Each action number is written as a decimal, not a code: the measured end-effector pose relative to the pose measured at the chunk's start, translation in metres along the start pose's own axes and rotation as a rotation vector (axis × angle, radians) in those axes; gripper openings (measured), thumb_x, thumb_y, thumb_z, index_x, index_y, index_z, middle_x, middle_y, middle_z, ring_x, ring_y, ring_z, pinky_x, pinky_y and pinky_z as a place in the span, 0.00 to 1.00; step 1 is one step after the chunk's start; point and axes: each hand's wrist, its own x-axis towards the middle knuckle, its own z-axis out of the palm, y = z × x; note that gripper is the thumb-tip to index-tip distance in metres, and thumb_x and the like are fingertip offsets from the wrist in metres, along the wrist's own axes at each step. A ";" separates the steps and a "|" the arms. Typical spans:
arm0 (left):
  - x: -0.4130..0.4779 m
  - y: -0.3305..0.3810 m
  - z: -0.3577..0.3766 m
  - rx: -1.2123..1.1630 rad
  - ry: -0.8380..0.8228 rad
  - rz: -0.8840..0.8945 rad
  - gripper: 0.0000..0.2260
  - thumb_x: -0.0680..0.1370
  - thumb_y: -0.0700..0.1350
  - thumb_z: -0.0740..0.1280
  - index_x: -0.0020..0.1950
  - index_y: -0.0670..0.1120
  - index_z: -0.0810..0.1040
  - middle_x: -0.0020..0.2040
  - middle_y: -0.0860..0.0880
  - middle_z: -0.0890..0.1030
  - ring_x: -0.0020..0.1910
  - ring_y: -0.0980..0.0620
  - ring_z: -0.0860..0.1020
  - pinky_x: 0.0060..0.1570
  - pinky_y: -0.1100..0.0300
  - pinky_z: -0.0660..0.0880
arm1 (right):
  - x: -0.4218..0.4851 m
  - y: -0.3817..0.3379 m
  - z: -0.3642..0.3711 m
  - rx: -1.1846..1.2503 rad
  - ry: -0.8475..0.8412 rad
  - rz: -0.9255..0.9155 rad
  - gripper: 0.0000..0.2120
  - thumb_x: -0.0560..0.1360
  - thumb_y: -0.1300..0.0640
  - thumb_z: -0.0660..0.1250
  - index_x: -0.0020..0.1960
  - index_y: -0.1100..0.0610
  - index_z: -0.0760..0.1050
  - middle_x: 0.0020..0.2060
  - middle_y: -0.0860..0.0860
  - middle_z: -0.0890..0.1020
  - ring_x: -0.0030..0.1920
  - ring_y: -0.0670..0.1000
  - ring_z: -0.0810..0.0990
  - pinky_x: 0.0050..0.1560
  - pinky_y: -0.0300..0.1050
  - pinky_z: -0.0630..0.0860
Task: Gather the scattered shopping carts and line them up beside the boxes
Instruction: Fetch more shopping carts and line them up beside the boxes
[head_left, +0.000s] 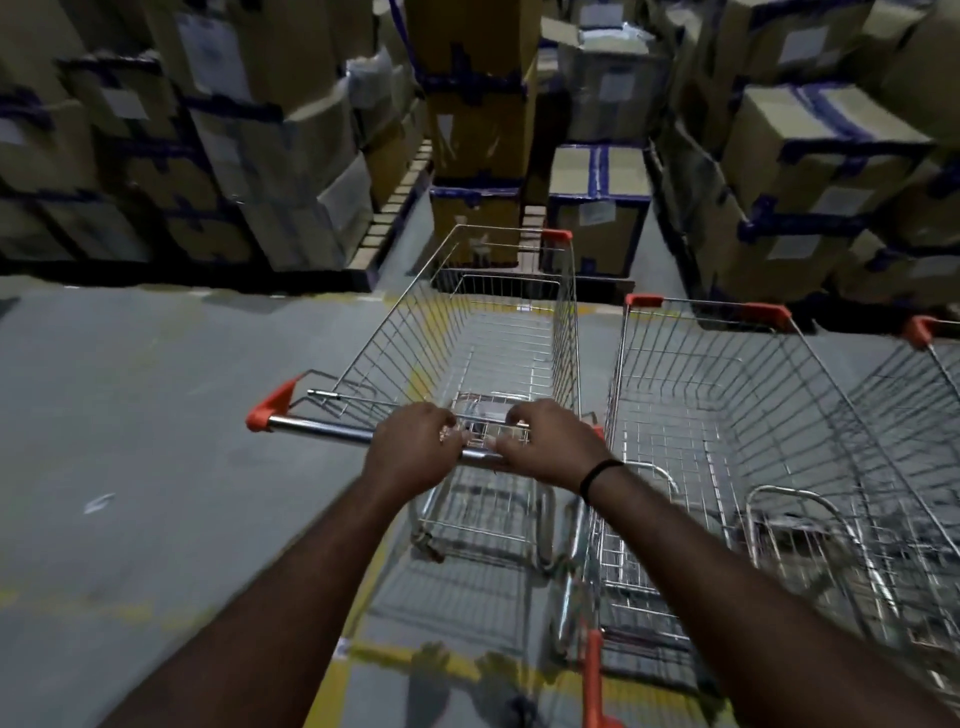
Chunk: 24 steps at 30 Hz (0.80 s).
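A wire shopping cart (493, 338) with orange corner caps stands in front of me, its nose pointing at the stacked cardboard boxes (478, 218). Both hands grip its chrome handle bar (322, 431): my left hand (415, 447) near the middle, my right hand (550, 441) just right of it, a black band on that wrist. Close on the right a second cart (727, 405) stands parallel, almost touching the first. Part of a third cart (930, 364) shows at the right edge.
Tall stacks of taped cardboard boxes on pallets (384, 234) wall the far side, left (208, 156) and right (810, 156). Grey concrete floor (130, 441) spreads out to the left, with worn yellow lines (421, 374) under the cart.
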 end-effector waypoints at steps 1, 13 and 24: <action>0.005 -0.002 0.006 0.076 -0.036 0.029 0.23 0.79 0.63 0.56 0.59 0.51 0.83 0.57 0.50 0.82 0.59 0.47 0.78 0.60 0.48 0.71 | 0.003 0.002 0.006 -0.069 -0.015 0.023 0.26 0.75 0.33 0.63 0.65 0.48 0.76 0.64 0.52 0.76 0.65 0.55 0.75 0.64 0.55 0.71; 0.068 -0.019 0.030 0.161 -0.150 0.200 0.29 0.80 0.68 0.48 0.64 0.52 0.78 0.64 0.50 0.77 0.67 0.47 0.71 0.60 0.45 0.74 | 0.041 0.012 0.024 -0.405 0.134 0.131 0.34 0.76 0.31 0.43 0.55 0.49 0.81 0.53 0.48 0.79 0.58 0.53 0.76 0.58 0.55 0.72; 0.170 -0.154 -0.019 0.347 -0.083 0.375 0.45 0.70 0.80 0.37 0.57 0.53 0.81 0.55 0.51 0.81 0.56 0.48 0.78 0.52 0.51 0.75 | 0.110 0.021 0.016 -0.294 0.177 0.312 0.31 0.75 0.31 0.45 0.48 0.47 0.82 0.52 0.47 0.77 0.50 0.50 0.78 0.66 0.61 0.69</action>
